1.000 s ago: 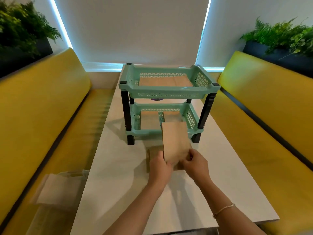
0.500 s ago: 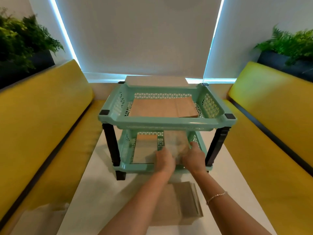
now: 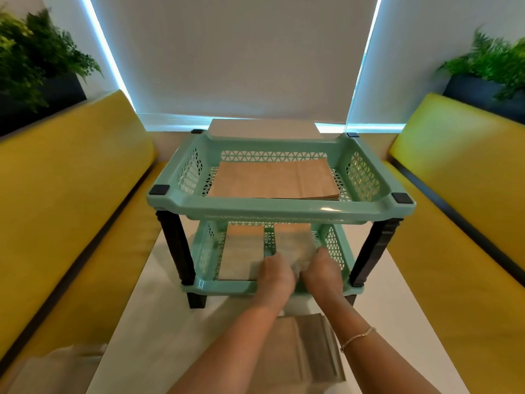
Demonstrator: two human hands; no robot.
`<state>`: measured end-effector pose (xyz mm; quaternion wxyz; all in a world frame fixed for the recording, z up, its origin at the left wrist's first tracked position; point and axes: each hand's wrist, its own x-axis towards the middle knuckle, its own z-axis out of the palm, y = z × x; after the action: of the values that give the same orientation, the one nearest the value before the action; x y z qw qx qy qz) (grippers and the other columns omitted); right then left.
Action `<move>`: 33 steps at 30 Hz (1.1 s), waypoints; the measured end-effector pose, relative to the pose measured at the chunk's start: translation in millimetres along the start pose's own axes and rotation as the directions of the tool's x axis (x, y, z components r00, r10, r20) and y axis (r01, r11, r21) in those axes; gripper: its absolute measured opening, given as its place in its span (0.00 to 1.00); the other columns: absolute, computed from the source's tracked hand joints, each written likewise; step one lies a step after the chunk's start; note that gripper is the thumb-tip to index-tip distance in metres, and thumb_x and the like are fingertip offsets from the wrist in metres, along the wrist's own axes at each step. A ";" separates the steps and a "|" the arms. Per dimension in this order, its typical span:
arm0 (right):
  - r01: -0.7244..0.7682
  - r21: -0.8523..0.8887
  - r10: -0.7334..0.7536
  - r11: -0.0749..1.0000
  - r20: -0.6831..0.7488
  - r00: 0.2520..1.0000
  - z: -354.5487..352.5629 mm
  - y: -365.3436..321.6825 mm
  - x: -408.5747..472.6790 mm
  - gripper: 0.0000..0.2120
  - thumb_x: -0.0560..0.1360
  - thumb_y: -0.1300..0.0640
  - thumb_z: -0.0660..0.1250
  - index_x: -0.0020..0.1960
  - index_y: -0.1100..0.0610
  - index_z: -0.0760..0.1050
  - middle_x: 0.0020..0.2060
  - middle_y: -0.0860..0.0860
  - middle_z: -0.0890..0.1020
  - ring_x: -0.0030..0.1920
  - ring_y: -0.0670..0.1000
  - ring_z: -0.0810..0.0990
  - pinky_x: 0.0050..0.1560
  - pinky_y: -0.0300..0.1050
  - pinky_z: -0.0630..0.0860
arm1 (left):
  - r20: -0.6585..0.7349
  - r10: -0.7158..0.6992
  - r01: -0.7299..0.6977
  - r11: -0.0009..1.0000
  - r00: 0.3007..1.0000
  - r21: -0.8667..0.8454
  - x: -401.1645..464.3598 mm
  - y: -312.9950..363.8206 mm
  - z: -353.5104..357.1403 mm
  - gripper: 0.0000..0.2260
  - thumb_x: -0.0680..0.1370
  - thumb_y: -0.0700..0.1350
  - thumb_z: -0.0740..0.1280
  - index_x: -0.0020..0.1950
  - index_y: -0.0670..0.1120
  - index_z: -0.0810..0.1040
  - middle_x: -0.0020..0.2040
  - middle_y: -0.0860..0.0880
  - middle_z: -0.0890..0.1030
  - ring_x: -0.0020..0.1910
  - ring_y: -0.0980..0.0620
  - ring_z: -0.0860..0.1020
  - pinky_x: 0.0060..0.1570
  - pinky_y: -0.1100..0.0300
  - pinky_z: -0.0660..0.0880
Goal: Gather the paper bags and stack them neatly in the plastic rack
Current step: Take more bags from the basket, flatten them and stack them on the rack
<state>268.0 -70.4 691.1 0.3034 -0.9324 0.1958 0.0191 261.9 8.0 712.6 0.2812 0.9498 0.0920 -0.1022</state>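
A mint-green plastic rack (image 3: 279,211) with two tiers and black posts was seen standing on a white surface (image 3: 159,322), and everything else is placed by it. Both hands were reached into the front of its lower tier: the left hand (image 3: 277,273) and the right hand (image 3: 321,270) were held close together, fingers curled round the near end of one paper bag (image 3: 294,241), which was pinched between them and lay in the right half of that tier. The bag was blurred, so it could not be told whether it lay on a stack. A second pile of paper bags (image 3: 241,253) was laid flat in the left half of the lower tier, just beside the held bag and apart from it. In the upper tier a wider stack of bags (image 3: 272,182) was spread flat; its number could not be counted. In front of the rack, under the forearms, a further stack of bags (image 3: 306,348) was left on the surface. To the rack's left front, off the surface, one pale bag (image 3: 54,371) was seen on a yellow bench (image 3: 56,194). Two benches were counted, the second bench (image 3: 460,194) to the rack's right, and two planters with ferns, one planter (image 3: 37,61) behind the left bench and one fern box (image 3: 488,72) behind the right. A thin bracelet (image 3: 356,338) was worn on the right wrist.
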 end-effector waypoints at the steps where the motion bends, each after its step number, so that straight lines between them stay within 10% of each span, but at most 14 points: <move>1: -0.009 -0.013 0.009 1.000 0.014 1.000 0.1 -0.3 0.9 0.12 0.75 0.60 0.62 0.57 0.62 0.68 0.53 0.60 0.78 0.54 0.60 0.77 0.52 0.51 0.76 | 0.008 -0.005 0.005 1.000 1.000 0.012 1.3 0.0 -0.3 0.10 0.80 0.41 0.59 0.56 0.40 0.76 0.57 0.43 0.78 0.51 0.49 0.75 0.44 0.62 0.66; 14: 0.125 0.163 -0.121 0.979 -0.031 0.992 -45.2 2.2 -44.2 0.25 0.74 0.63 0.64 0.70 0.59 0.65 0.54 0.58 0.80 0.54 0.56 0.78 0.55 0.47 0.74 | -0.149 0.097 -0.130 0.964 0.984 -0.232 -35.8 -31.0 -18.9 0.16 0.78 0.44 0.65 0.65 0.45 0.72 0.59 0.49 0.79 0.54 0.52 0.77 0.54 0.63 0.74; 33: -0.101 0.151 0.091 0.983 0.072 0.993 -10.0 66.5 -131.1 0.27 0.70 0.64 0.67 0.68 0.60 0.67 0.57 0.59 0.79 0.55 0.58 0.78 0.53 0.50 0.78 | 0.107 0.051 -0.070 0.981 0.993 0.183 -107.4 -103.1 22.4 0.14 0.76 0.47 0.66 0.61 0.47 0.76 0.62 0.45 0.72 0.59 0.47 0.73 0.49 0.59 0.71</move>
<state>121.2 -79.0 682.3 0.3795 -0.8945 0.2313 0.0489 131.4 68.0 667.5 0.1984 0.9678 0.0385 -0.1501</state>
